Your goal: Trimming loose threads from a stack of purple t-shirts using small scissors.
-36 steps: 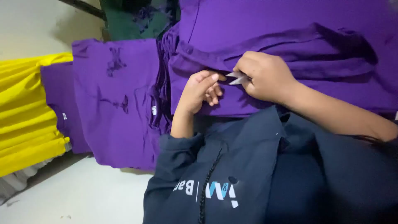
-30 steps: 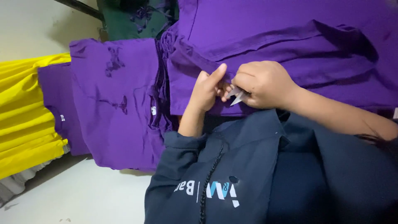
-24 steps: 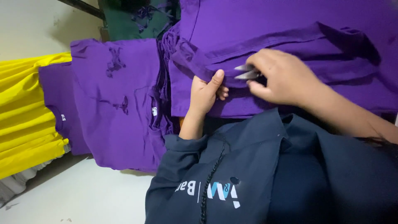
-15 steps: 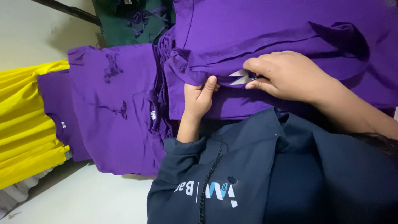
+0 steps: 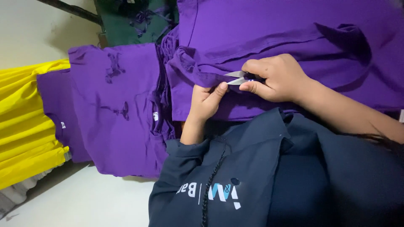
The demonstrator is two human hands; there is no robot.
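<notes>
At frame centre the left hand (image 5: 205, 101) has slid up to pinch the purple garment (image 5: 269, 29)'s folded hem, while the right hand (image 5: 275, 77), fingers closed around small thread snips (image 5: 236, 78), has brought the blades back onto that edge.

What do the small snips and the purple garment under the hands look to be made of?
The snips look like bare metal: pale, shiny pointed blades showing from the right hand. The purple garment looks like soft matte knit cloth, perhaps cotton: it folds and puckers where the left hand pinches it. The exact fibre cannot be told.
</notes>
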